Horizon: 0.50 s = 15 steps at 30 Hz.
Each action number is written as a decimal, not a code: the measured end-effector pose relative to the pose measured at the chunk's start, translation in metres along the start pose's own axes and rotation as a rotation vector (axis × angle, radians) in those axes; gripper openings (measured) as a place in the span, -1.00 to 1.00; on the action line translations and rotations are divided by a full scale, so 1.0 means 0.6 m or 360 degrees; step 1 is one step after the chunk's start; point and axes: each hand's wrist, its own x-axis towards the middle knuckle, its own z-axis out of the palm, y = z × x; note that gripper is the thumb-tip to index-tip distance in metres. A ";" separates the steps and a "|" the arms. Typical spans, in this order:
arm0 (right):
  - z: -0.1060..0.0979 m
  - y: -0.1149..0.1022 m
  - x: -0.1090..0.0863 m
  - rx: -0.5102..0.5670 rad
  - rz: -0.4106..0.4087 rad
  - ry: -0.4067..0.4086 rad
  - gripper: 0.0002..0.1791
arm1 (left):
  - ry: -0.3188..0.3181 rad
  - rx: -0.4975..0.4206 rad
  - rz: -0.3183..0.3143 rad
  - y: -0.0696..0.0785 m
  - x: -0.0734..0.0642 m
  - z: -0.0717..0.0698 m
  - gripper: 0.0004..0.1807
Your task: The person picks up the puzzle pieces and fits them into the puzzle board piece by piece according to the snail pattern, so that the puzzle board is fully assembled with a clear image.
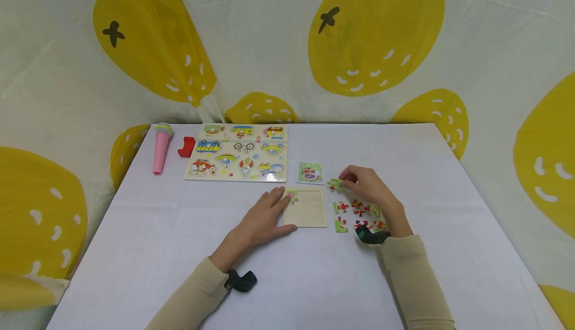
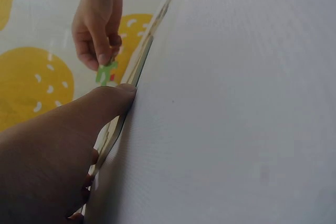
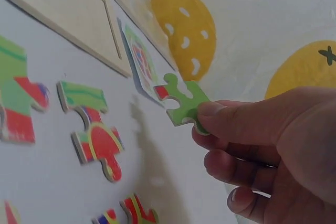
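Evidently, on our worktop (image 1: 157,250), the wooden tray (image 1: 310,212) sits partly under our left hand's (image 1: 262,217) spread fingers; right of it, our right hand (image 1: 370,187) pinches a green puzzle piece (image 3: 186,104). We're probably early in filling the tray; next, we'd align and lower that piece.

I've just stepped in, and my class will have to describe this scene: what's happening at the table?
A person is working on a small wooden jigsaw. The right hand pinches a green puzzle piece above the table. The left hand rests at the left side of the puzzle tray, where one piece lies in the far left corner. Other loose pieces lie right of the tray.
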 end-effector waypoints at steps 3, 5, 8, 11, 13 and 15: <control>0.007 -0.012 0.001 0.0012 -0.0022 0.0004 -0.83 | 0.0011 0.0001 0.0010 0.000 0.000 0.000 -0.05; 0.012 -0.018 0.002 0.0008 -0.0037 -0.0002 -0.83 | 0.0019 0.0006 0.0017 0.000 0.000 0.000 -0.05; 0.022 -0.026 0.006 -0.0006 -0.0065 -0.0022 -0.83 | 0.0023 0.0010 0.0022 0.000 -0.001 0.000 -0.05; 0.033 -0.035 0.010 -0.0015 -0.0091 -0.0044 -0.84 | 0.0018 0.0001 0.0015 0.001 -0.001 -0.001 -0.05; 0.041 -0.040 0.012 -0.0010 -0.0113 -0.0052 -0.84 | 0.0009 0.0000 0.0008 0.001 -0.001 -0.002 -0.04; 0.048 -0.045 0.013 -0.0006 -0.0141 -0.0049 -0.85 | 0.0002 0.0007 0.0006 0.001 -0.001 -0.002 -0.04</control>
